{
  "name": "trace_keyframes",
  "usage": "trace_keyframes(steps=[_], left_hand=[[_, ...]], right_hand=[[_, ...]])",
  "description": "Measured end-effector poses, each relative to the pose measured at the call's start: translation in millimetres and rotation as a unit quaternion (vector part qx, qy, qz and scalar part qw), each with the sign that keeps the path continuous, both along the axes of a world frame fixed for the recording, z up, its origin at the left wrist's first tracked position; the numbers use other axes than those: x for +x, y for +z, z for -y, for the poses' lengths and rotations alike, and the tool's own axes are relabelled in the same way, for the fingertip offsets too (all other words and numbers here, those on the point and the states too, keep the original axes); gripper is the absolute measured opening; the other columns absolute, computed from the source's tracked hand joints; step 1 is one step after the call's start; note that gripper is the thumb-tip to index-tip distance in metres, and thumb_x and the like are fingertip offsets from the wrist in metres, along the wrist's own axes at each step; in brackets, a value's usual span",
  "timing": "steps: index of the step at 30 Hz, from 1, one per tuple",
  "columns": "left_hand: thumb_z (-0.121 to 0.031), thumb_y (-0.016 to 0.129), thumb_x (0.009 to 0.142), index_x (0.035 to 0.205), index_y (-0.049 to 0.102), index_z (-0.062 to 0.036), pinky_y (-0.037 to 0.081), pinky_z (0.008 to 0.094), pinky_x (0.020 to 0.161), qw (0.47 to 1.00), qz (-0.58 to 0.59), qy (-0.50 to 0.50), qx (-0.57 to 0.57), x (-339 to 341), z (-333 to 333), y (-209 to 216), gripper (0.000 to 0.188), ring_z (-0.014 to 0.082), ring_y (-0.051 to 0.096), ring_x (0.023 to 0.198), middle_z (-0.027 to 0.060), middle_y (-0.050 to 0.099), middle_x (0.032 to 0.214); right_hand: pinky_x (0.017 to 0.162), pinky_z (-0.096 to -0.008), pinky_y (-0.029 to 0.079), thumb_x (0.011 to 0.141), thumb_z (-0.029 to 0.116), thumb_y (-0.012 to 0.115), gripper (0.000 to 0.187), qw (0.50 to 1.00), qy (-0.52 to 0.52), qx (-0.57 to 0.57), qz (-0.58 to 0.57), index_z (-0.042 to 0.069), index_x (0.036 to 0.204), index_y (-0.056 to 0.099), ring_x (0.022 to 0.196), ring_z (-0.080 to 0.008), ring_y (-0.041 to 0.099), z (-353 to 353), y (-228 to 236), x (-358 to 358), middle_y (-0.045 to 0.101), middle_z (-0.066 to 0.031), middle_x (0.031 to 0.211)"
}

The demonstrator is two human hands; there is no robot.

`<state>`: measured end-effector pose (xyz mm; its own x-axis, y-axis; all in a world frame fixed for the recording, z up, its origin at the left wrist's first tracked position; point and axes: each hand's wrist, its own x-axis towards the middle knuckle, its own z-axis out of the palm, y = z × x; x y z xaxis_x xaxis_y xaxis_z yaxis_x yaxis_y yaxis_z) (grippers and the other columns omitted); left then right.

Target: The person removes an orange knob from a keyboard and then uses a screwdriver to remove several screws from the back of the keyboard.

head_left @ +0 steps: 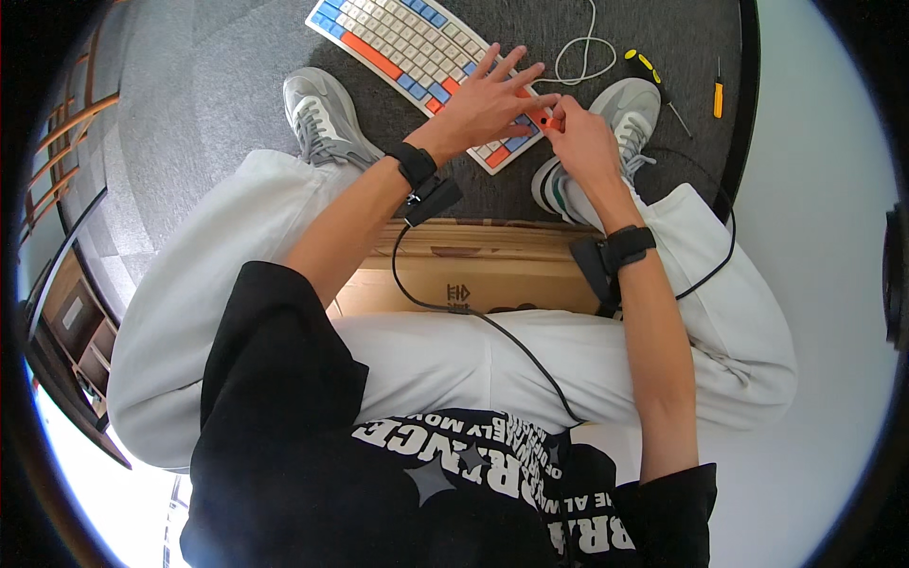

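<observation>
The orange keycap (548, 122) sits pinched in your right hand (579, 142) at the keyboard's (428, 66) near corner; your left hand (485, 99) lies splayed on the keys. Tug crookedly and it may pop toward the screwdrivers (655, 85) beyond.

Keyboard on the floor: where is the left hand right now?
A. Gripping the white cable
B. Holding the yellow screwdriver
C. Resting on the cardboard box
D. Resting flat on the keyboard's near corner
D: the left hand lies spread on the near corner of the keyboard, while the right hand pinches a small orange keycap beside it; the yellow screwdriver and the white cable lie untouched.
</observation>
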<state>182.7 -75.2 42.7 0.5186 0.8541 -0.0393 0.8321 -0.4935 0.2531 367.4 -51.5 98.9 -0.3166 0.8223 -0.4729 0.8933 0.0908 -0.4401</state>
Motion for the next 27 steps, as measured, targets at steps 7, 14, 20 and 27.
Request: trace_keyframes(steps=[7,14,20,27], left_hand=[[-0.06,0.06,0.086,0.144,0.043,-0.0395,0.009,0.0619,0.118,0.998,-0.059,0.02,-0.022,6.3,3.7,11.9,0.063,0.0332,0.017,0.146,0.002,0.032,0.154],[-0.061,0.062,0.083,0.144,0.041,-0.0414,0.011,0.0615,0.118,0.999,0.003,0.03,0.013,2.2,7.4,-2.6,0.067,0.0321,0.017,0.146,-0.0004,0.028,0.156],[-0.064,0.063,0.077,0.147,0.033,-0.0458,0.012,0.0619,0.118,0.999,0.003,0.039,0.021,4.3,10.0,-5.6,0.079,0.0313,0.018,0.146,-0.002,0.025,0.158],[-0.061,0.066,0.076,0.148,0.029,-0.0465,0.012,0.0615,0.118,0.999,0.003,0.044,0.007,4.6,9.7,-8.5,0.083,0.0314,0.019,0.146,-0.0018,0.025,0.158]], right_hand=[[0.072,-0.0476,0.052,0.087,0.021,0.065,0.022,0.998,0.032,0.032,0.035,0.008,0.103,0.058,0.088,-0.037,0.066,3.0,-4.9,-2.4,0.07,-0.0145,0.094],[0.069,-0.0462,0.056,0.089,0.025,0.065,0.033,0.991,0.096,0.059,0.075,0.009,0.115,0.055,0.085,-0.0362,0.069,4.8,-11.5,-3.7,0.07,-0.0144,0.098],[0.064,-0.0477,0.053,0.09,0.032,0.063,0.03,0.983,0.114,0.1,0.101,0.008,0.108,0.057,0.082,-0.0343,0.069,10.4,-18.7,-6.8,0.07,-0.0136,0.09],[0.061,-0.0471,0.056,0.093,0.031,0.059,0.043,0.975,0.147,0.085,0.146,0.005,0.126,0.046,0.078,-0.0357,0.07,13.5,-13.2,-8.1,0.068,-0.0127,0.095]])
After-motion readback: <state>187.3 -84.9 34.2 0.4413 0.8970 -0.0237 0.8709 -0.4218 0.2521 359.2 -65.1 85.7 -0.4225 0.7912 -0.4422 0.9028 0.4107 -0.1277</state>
